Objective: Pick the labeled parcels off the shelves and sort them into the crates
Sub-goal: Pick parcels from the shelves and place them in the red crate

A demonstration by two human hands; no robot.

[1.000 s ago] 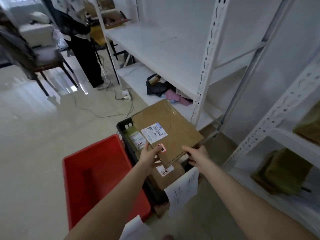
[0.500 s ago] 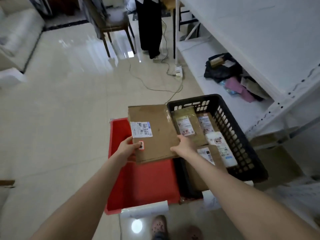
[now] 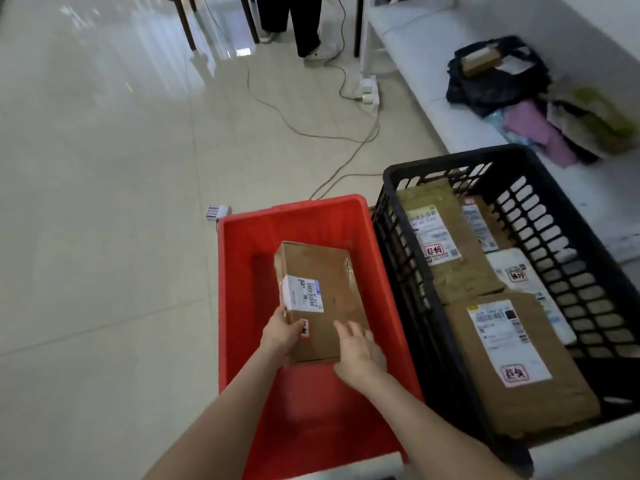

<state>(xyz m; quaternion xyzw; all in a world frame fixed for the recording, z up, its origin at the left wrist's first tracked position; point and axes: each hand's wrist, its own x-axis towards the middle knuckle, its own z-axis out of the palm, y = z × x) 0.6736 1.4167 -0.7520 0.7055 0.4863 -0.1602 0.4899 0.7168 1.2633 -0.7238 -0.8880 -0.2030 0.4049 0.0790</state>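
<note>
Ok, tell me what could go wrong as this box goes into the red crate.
Only the left hand grips the cardboard box, at a near corner. The right hand lies open against it, so it may tip or drop into the red crate. The cable trails over the floor just beyond the crate, a trip hazard.

Floor (image 3: 104,202): red crate (image 3: 294,204), blk crate (image 3: 450,161)

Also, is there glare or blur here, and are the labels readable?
Head view: glare streaks the glossy floor at top; the wide-angle lens curves the black crate; the right hand is motion-blurred; the label on the held parcel is too soft to read.
</note>
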